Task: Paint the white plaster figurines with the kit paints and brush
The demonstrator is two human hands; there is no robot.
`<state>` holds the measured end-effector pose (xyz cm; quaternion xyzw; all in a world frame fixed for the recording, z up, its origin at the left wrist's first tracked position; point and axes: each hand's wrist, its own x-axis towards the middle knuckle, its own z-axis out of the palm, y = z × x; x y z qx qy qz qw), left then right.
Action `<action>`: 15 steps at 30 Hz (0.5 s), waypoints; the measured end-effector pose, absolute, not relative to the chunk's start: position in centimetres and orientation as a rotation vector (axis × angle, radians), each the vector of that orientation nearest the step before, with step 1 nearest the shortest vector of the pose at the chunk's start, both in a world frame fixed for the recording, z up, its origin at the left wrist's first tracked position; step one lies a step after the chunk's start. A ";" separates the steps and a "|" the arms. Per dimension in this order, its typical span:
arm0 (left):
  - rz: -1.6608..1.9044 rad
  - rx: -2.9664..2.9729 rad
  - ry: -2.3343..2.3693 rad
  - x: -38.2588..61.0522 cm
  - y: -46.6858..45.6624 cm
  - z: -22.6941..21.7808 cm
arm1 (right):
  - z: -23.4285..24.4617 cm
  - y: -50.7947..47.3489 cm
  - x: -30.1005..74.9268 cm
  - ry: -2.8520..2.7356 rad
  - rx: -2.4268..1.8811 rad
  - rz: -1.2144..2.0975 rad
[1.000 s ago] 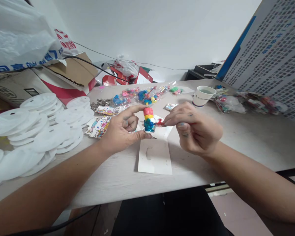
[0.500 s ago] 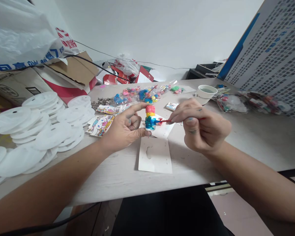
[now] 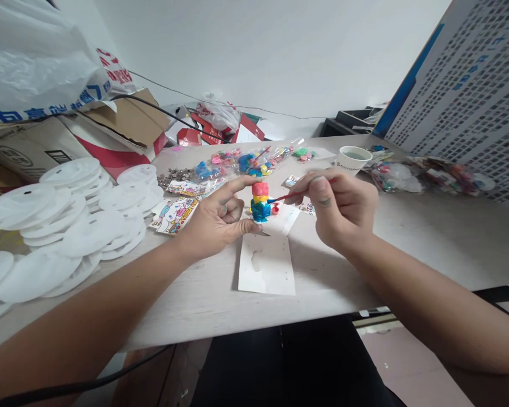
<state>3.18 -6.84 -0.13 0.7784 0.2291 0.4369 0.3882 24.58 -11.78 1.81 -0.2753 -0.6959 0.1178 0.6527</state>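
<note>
My left hand (image 3: 218,217) pinches a small painted figurine (image 3: 261,202) upright, index finger on its top and thumb at its base. The figurine is pink above, yellow in the middle and blue below, with a little white at the bottom. In my right hand (image 3: 343,206) is a thin red paintbrush (image 3: 292,195), gripped between thumb and fingers. Its blue-coated tip is at the figurine's right side, by the border of yellow and blue; whether it touches I cannot tell. Beneath lies a white card (image 3: 267,265) on the table, with a small red paint pot (image 3: 275,209) behind the figurine.
Piles of white discs (image 3: 93,232) cover the table's left side. Cartoon cards (image 3: 176,215) lie beside my left hand. Bags of coloured pieces (image 3: 250,163) are at the back. A paper cup (image 3: 353,158) of liquid stands behind my right hand, with more plastic bags (image 3: 396,176) to its right.
My right hand has turned and lifted the brush tip from the figurine's blue part up toward the yellow border. My left hand keeps its hold on the figurine, nearly still.
</note>
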 end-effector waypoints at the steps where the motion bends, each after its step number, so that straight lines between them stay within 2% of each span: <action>1: 1.106 1.993 0.580 3.2 -6.9 -0.1 | 1.8 -11.8 24.5 -1.559 -0.615 0.302; 15: 1.206 2.130 0.598 3.2 -7.4 0.2 | 1.8 -11.5 24.1 -1.459 -0.653 0.513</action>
